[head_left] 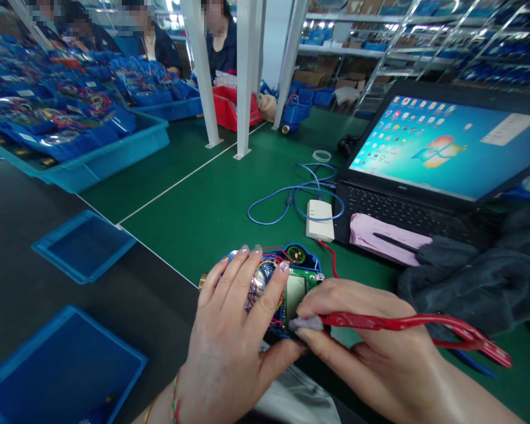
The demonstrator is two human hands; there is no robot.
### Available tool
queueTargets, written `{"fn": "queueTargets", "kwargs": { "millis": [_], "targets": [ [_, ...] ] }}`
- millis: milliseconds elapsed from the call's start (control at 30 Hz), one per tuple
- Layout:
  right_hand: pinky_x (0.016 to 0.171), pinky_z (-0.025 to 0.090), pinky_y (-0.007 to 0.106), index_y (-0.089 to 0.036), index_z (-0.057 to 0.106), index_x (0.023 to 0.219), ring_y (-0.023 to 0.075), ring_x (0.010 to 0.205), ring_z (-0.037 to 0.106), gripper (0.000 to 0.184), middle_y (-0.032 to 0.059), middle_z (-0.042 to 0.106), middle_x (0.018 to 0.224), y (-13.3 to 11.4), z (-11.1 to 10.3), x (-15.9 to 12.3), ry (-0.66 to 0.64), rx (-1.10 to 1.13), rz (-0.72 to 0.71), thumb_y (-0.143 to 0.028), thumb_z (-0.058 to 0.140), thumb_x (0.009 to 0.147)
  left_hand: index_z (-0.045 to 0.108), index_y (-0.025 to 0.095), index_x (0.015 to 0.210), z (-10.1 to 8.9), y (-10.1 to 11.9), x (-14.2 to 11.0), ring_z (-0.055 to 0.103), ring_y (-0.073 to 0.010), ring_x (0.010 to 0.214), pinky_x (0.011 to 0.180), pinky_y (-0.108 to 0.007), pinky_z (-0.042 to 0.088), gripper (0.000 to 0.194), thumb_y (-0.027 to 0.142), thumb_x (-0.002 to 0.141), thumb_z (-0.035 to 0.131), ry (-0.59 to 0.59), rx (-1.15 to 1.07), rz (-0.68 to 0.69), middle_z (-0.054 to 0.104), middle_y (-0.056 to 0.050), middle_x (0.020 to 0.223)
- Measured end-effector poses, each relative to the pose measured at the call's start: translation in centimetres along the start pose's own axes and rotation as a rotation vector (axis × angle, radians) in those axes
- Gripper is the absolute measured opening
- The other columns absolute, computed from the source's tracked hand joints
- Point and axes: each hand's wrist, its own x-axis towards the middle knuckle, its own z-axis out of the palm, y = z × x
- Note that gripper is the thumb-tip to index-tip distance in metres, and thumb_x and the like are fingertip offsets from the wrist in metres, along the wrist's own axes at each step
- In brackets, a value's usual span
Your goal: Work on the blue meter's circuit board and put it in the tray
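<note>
My left hand (234, 330) lies over a blue device (291, 277) with a green circuit board, a small grey display and coloured wires, its fingers spread across the top and the thumb under the near edge. My right hand (371, 341) pinches a red-handled tool (406, 323) whose tip, wrapped in grey-white wadding, touches the board beside the display. A brass fitting (202, 281) pokes out at the device's left end.
An open laptop (437, 159) stands at right with a pink pad (384, 238), a white adapter (320, 219) and blue cable (291, 194). Dark cloth (477, 277) lies right. Blue tray lids (83, 244) sit left; blue bins (92, 159) and seated people at back.
</note>
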Motion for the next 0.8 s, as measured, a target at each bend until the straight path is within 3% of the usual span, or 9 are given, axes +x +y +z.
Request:
{"fn": "queueTargets", "kwargs": {
  "millis": [800],
  "targets": [
    [0.066,0.049,0.027,-0.021,0.053,0.09,0.014,0.071,0.061,0.011,-0.0016,0.064,0.08,0.07,-0.06,0.01,-0.007,-0.002,-0.006,-0.014,0.059,0.084,0.047,0.015,0.131,-0.01,0.0,0.12,0.036,-0.0295,0.131,0.108,-0.046,0.025,0.055,0.041,0.084,0.058,-0.022,0.014,0.006,0.042,-0.016,0.138]
  ]
}}
